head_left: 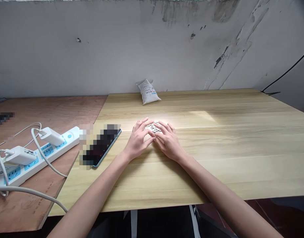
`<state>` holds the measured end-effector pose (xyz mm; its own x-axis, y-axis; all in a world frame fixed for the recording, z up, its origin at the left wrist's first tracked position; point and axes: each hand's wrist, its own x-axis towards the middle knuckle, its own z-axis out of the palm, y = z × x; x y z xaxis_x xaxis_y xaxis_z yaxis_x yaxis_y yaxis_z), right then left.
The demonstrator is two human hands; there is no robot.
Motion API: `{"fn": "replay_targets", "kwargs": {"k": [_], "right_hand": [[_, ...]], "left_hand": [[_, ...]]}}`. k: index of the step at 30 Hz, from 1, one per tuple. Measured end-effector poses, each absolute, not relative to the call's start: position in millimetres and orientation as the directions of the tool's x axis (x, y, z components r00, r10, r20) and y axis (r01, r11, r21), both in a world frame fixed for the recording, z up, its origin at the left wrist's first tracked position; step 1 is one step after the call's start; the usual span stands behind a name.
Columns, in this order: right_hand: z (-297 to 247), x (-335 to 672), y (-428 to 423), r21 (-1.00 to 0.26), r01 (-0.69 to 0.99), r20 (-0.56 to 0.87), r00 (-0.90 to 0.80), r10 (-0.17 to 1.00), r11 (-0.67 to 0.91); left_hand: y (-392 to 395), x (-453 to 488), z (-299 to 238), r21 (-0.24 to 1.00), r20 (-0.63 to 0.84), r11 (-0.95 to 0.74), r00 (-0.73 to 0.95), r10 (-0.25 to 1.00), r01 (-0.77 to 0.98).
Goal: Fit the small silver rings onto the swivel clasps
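A small cluster of dark, ring-like pieces against a bright white patch lies on the wooden tabletop; their exact kind is too small to make out. My left hand rests at its left side, fingers apart and curved around the edge. From the right, my right hand reaches over with spread fingers, touching or nearly touching the pieces. Both thumbs come close together at the near side of the cluster. The fingers hide part of it, and neither hand visibly lifts anything.
A phone with a blue edge lies left of my hands. Against the wall stands a white printed packet. On the reddish board at left, a white power strip holds plugged chargers with loose cables. The light wooden table extends to the right.
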<state>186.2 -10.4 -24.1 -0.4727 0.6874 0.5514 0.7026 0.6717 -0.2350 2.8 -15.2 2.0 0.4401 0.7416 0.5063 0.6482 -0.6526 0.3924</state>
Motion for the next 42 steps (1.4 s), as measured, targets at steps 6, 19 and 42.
{"fn": "replay_targets", "kwargs": {"k": [6,19,42], "right_hand": [[-20,187,-8,-0.364,0.618,0.548,-0.463,0.697,0.697],[-11,194,-9,-0.341,0.56,0.668,-0.42,0.614,0.755],[-8,190,-13,-0.315,0.58,0.634,-0.46,0.622,0.751]], "left_hand": [[-18,7,6,0.424,0.544,-0.659,0.407,0.734,0.621],[-23,12,10,0.522,0.576,-0.648,0.332,0.747,0.554],[-7,-6,6,0.856,0.269,-0.375,0.315,0.91,0.354]]}}
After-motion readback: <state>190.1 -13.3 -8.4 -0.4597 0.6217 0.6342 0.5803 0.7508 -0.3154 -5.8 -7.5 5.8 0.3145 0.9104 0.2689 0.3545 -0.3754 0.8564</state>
